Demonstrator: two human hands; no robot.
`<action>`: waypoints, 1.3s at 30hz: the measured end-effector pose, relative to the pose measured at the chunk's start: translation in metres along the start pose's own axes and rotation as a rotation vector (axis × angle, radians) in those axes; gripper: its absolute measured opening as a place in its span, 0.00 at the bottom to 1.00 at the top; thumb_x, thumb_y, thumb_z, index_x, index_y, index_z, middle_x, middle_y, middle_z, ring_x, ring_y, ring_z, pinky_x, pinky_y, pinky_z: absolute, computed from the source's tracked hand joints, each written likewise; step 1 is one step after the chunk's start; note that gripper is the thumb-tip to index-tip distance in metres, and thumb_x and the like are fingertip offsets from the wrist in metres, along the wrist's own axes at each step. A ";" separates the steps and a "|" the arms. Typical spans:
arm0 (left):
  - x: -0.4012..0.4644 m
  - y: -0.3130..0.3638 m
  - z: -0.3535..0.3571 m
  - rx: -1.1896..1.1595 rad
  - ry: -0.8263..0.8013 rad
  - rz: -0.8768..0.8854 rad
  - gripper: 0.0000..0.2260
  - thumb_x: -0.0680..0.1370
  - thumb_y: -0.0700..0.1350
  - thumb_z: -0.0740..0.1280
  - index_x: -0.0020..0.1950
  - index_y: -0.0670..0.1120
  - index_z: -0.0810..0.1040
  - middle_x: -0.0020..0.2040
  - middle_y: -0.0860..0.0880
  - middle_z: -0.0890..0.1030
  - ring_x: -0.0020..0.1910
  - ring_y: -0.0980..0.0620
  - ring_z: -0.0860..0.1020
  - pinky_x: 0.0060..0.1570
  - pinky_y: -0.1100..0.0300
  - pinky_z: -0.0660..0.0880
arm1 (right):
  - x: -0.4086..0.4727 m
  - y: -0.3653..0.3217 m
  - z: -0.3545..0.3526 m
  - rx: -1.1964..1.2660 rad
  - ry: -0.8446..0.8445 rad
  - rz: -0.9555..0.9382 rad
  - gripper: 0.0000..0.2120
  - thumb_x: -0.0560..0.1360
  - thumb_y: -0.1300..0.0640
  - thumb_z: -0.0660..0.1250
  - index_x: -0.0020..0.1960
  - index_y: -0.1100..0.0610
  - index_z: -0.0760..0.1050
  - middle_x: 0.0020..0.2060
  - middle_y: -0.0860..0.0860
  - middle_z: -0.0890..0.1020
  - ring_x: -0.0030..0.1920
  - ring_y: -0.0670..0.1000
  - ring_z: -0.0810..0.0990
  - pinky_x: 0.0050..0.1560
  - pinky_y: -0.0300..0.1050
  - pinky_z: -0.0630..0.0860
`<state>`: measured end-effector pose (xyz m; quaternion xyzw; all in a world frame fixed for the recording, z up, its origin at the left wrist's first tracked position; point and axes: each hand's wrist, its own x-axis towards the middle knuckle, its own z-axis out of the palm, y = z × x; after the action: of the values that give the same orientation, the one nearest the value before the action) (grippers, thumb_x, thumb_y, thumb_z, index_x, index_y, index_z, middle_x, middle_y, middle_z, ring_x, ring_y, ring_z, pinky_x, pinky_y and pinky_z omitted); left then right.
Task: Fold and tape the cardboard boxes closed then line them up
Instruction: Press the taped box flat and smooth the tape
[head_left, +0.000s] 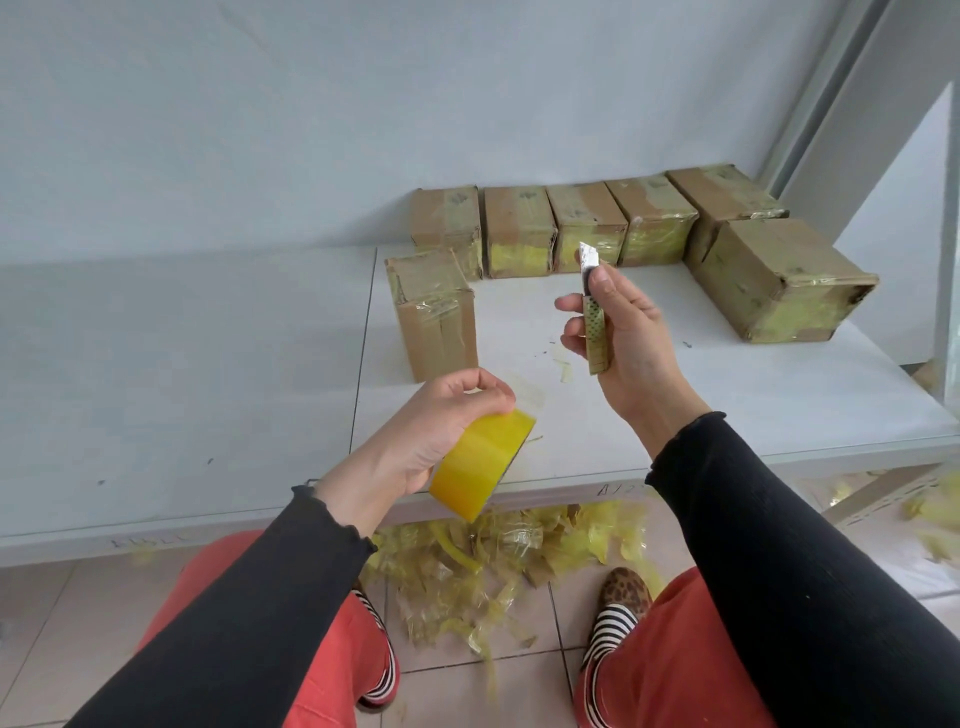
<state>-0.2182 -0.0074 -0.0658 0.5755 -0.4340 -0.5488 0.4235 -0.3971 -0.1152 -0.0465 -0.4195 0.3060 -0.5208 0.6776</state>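
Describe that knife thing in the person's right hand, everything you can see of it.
The utility knife is slim, its handle wrapped in yellowish tape, with a short silvery blade out at the top. It stands nearly upright above the white table, blade tip up, gripped by the right hand, thumb near the blade. Nothing else touches it.

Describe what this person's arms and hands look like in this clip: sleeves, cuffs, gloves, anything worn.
Both arms wear long, close-fitting black sleeves with wavy, ruffled cuffs ending at the wrists: the left sleeve and the right sleeve. The left hand and right hand are bare, without gloves. No rings, watch or bracelets show.
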 end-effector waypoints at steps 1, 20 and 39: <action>0.000 0.000 0.002 -0.003 -0.002 -0.001 0.09 0.68 0.51 0.74 0.46 0.50 0.83 0.41 0.58 0.83 0.47 0.53 0.77 0.59 0.49 0.66 | 0.000 -0.001 -0.001 0.001 0.013 -0.001 0.09 0.84 0.54 0.65 0.62 0.52 0.80 0.42 0.54 0.86 0.32 0.48 0.78 0.35 0.41 0.75; 0.002 0.001 0.009 -0.027 0.001 0.021 0.08 0.72 0.47 0.76 0.48 0.47 0.83 0.39 0.58 0.83 0.41 0.55 0.77 0.47 0.53 0.70 | -0.002 -0.003 -0.004 -0.101 0.075 -0.020 0.08 0.82 0.52 0.67 0.51 0.53 0.83 0.44 0.50 0.83 0.29 0.47 0.73 0.27 0.38 0.64; 0.002 0.006 0.009 0.091 0.084 0.279 0.06 0.79 0.48 0.71 0.56 0.51 0.80 0.40 0.53 0.75 0.42 0.57 0.72 0.48 0.61 0.67 | -0.007 0.008 -0.005 -0.383 0.036 0.161 0.20 0.83 0.40 0.62 0.59 0.55 0.80 0.43 0.50 0.77 0.33 0.47 0.70 0.31 0.40 0.66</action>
<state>-0.2275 -0.0110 -0.0608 0.5504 -0.5160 -0.4401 0.4869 -0.3994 -0.1092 -0.0559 -0.5054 0.4440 -0.4046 0.6195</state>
